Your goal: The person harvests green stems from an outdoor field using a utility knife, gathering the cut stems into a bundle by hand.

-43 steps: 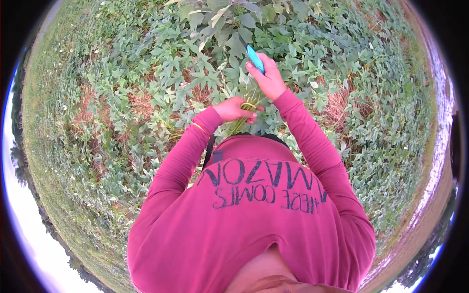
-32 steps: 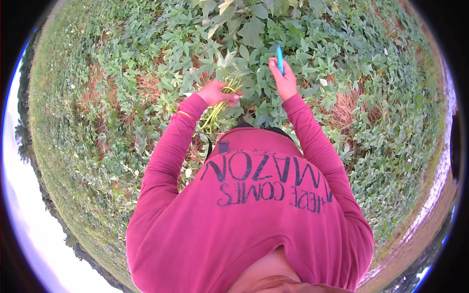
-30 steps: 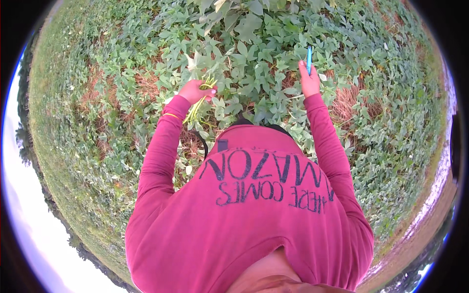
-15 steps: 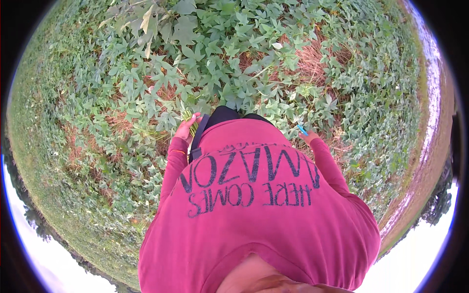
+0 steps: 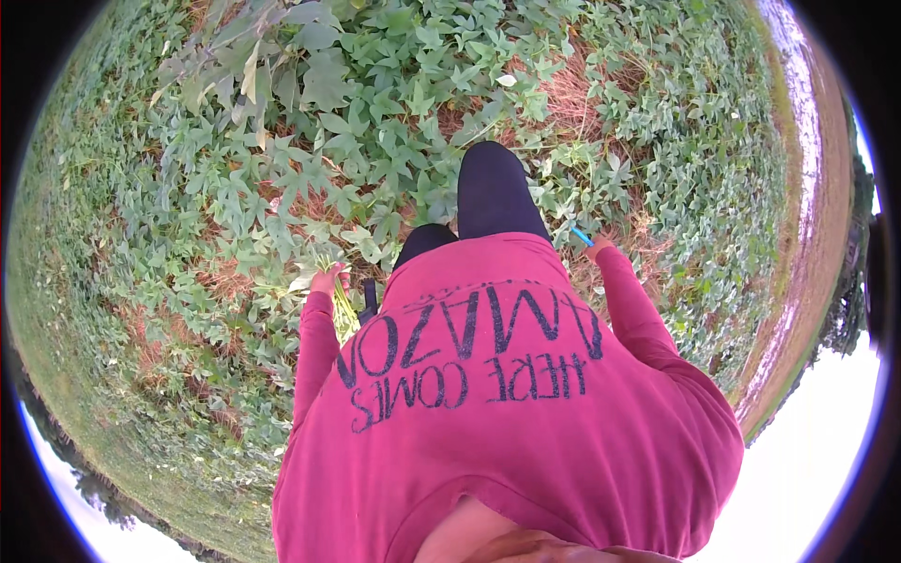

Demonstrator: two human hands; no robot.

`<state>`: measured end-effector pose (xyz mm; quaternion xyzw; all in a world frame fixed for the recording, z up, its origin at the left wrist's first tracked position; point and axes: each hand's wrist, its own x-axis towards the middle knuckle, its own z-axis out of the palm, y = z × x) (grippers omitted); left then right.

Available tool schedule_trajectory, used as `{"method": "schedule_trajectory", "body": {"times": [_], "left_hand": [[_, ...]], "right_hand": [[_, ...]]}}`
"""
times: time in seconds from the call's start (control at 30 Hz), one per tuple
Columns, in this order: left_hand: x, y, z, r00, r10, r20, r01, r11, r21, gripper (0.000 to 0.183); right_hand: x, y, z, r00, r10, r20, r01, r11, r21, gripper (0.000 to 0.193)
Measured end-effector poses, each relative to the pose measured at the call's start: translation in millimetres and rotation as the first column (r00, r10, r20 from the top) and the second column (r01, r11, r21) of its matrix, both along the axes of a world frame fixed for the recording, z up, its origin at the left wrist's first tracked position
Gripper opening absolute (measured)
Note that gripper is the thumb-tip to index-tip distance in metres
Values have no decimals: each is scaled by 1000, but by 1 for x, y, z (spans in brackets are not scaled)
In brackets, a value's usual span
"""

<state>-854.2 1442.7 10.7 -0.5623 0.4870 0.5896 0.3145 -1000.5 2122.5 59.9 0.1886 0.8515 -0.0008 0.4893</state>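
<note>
The shirt (image 5: pixel 507 460) looks like soft matt cloth, fairly smooth over the front with a few gentle creases; the black lettering (image 5: pixel 469 342) on it is kinda speckled and rough-edged, no real gloss; leggings (image 5: pixel 502 192) are smooth, stretchy-looking black fabric, pretty matt; the strap (image 5: pixel 370 298) is dark too, but too small to call the material; the blue tool (image 5: pixel 582 236) reads as smooth plastic; stems in the bunch (image 5: pixel 345 314) look smooth and fibrous; vine leaves (image 5: pixel 404 103) are mostly matt with a slight sheen; the dry straw (image 5: pixel 574 94) is rough, brittle-looking and totally dull
</note>
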Motion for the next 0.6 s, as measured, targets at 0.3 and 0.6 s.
{"method": "schedule_trajectory", "body": {"times": [0.3, 0.6], "left_hand": [[-19, 29, -19, 876, -465, 126, 452, 884, 118, 23], [-131, 27, -20, 931, -366, 10, 366, 931, 2, 23]], "right_hand": [[-9, 6, 5, 998, -40, 48, 34, 990, 135, 34], [-188, -154, -54, 683, -564, -465, 287, 792, -538, 45]]}}
